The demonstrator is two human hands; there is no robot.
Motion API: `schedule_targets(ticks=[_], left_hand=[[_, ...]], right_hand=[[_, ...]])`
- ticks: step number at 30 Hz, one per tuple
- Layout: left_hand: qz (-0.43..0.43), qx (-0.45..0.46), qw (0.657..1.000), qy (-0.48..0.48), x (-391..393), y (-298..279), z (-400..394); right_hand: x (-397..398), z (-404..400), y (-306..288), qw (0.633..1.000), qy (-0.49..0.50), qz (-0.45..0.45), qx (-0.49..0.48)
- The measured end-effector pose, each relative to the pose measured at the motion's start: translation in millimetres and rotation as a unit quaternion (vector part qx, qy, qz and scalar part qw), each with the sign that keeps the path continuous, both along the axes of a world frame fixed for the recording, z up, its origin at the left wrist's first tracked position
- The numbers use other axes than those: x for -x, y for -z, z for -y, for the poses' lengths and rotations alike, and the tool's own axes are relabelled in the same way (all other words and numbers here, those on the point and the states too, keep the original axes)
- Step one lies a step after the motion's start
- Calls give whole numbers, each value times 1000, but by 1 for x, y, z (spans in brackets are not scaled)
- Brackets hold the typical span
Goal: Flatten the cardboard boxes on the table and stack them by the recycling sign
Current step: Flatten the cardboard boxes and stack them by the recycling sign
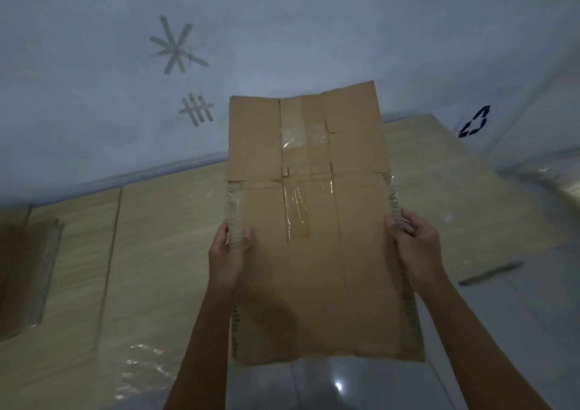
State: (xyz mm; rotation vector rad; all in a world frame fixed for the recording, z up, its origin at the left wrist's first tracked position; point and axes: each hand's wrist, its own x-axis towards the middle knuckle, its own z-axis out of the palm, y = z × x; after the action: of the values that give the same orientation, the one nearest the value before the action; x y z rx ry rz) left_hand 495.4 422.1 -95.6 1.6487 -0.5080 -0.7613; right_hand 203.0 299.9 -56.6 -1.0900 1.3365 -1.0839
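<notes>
A flattened brown cardboard box [314, 221] with clear tape down its middle is held up in the air in front of me, long side running away from me. My left hand [227, 252] grips its left edge, thumb on top over crinkled tape. My right hand [414, 246] grips the right edge the same way. The recycling sign [474, 121], dark arrows on white, is on the wall at the far right, above the table's right end. Another cardboard piece [28, 271] lies flat on the table at the far left.
The light wooden table [163, 252] runs along a pale wall with tape marks [177, 48]. Shiny plastic film [141, 369] lies near its front edge. Grey tiled floor [345, 384] shows below. A dark strip [491, 273] lies on the floor at right.
</notes>
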Motion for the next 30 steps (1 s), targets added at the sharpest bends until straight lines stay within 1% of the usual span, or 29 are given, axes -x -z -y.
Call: schedule_targets(ticks=[3,7,10,13,16,21,23,28,30], left_hand=[[-45,-2,999,12,67,-9,35],[-116,8,993,24,148,-22,81],[-141,13,989,49,194,-28,126],[-139,16,988,69,240,-30,180],[-138,18,988,66,285,-23,241],[-123,20,990,69,373,-17,355],[-103,-1,992,79,403,-11,400],[-89,-56,990,97,471,6,494],[-74,-58,990,108,499,8,526]], right_hand=[[78,35,-10,999,-20,37,-21],[165,73,-18,998,-18,37,-43],[215,106,-17,999,1,23,-40],[266,151,-9,999,19,7,-30],[313,205,-7,999,25,-4,-34],[390,307,-21,998,30,-39,-36],[422,348,-23,997,27,-64,-35],[490,444,-16,990,35,-126,-46],[514,477,-8,988,34,-145,-46]])
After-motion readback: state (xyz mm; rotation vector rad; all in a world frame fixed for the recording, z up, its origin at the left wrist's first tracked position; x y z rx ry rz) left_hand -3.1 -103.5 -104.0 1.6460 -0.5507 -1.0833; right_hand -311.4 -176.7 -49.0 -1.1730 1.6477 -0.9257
